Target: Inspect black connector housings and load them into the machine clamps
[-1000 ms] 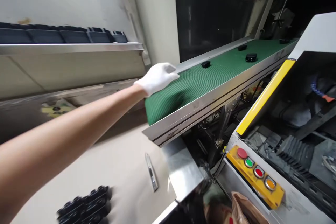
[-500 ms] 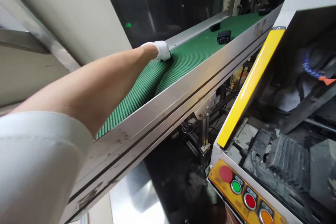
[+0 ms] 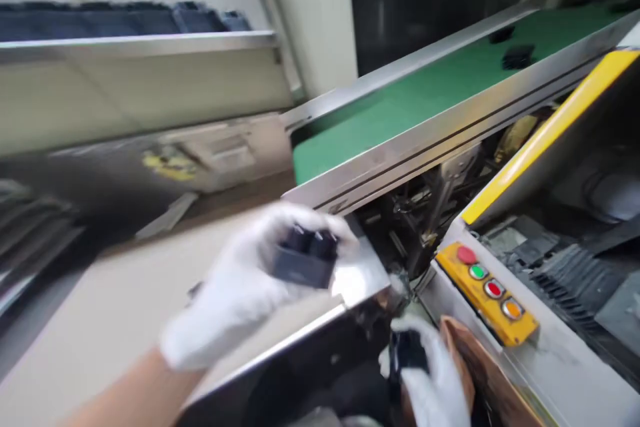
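My left hand (image 3: 235,287), in a white glove, is wrapped round a black box-shaped part (image 3: 305,270) with openings along its top. It is above the pale worktop, just past the near end of the green conveyor belt (image 3: 380,117). Lower and to the right, my right hand (image 3: 440,373), also gloved in white, grips another dark, glossy part (image 3: 409,350); blur hides its exact kind. That hand is beside a brown carton (image 3: 465,340). Two more black parts, a nearer one (image 3: 519,57) and a farther one (image 3: 501,34), lie on the belt.
A yellow button box (image 3: 485,293) is fixed to the white machine at right, below a yellow bar (image 3: 550,137). Rows of dark parts (image 3: 100,21) stand on a shelf at upper left. The belt's metal side rail (image 3: 420,133) runs toward the upper right.
My left hand has come off the belt, back toward me, and now shows a black part in its grip. My right hand has come into view holding a part. The view has swung left.
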`<action>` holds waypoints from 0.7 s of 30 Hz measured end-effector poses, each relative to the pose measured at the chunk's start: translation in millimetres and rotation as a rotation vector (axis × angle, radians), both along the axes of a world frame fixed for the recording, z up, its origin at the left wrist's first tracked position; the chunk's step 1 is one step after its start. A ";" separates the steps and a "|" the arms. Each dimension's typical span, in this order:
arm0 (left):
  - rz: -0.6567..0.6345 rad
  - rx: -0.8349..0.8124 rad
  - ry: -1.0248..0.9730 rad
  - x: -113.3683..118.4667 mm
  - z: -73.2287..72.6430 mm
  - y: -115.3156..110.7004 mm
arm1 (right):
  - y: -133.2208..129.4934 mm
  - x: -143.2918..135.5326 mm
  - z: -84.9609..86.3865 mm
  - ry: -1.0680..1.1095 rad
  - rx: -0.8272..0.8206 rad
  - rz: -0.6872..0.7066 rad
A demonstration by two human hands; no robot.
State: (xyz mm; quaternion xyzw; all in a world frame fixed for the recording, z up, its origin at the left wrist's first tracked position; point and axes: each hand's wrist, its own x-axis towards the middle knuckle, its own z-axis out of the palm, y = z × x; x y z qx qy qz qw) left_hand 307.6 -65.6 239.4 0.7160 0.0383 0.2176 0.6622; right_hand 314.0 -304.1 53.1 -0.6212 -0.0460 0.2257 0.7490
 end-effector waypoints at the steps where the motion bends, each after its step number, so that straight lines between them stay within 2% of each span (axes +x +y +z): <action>1: -0.008 -0.172 0.048 -28.4 -29.4 -9.9 | 6.1 -0.4 8.7 -0.078 -0.010 -0.016; 3: 0.017 -0.483 0.107 -71.9 -79.9 -28.3 | 21.6 -4.8 24.7 -0.287 -0.010 -0.010; 4: 0.051 -0.593 0.122 -88.5 -98.5 -35.7 | 29.7 -9.7 31.0 -0.373 0.000 0.004; 6: 0.117 -0.690 0.138 -115.9 -120.9 -44.1 | 44.3 -25.3 38.3 -0.456 0.036 0.059; 9: 0.200 -0.634 0.133 -151.4 -130.2 -41.0 | 59.3 -58.5 36.5 -0.439 0.071 0.130; 12: 0.235 -0.564 0.121 -183.4 -135.0 -29.0 | 71.4 -91.1 26.0 -0.394 0.078 0.166; 16: 0.261 -0.682 0.125 -214.1 -153.0 -16.3 | 91.1 -123.1 10.4 -0.297 0.102 0.175; 18: 0.264 -0.762 0.135 -224.9 -162.8 -12.3 | 100.6 -135.2 3.7 -0.221 0.110 0.172; 21: 0.306 -0.792 0.170 -237.4 -172.4 -7.7 | 111.7 -149.9 -3.0 -0.121 0.074 0.162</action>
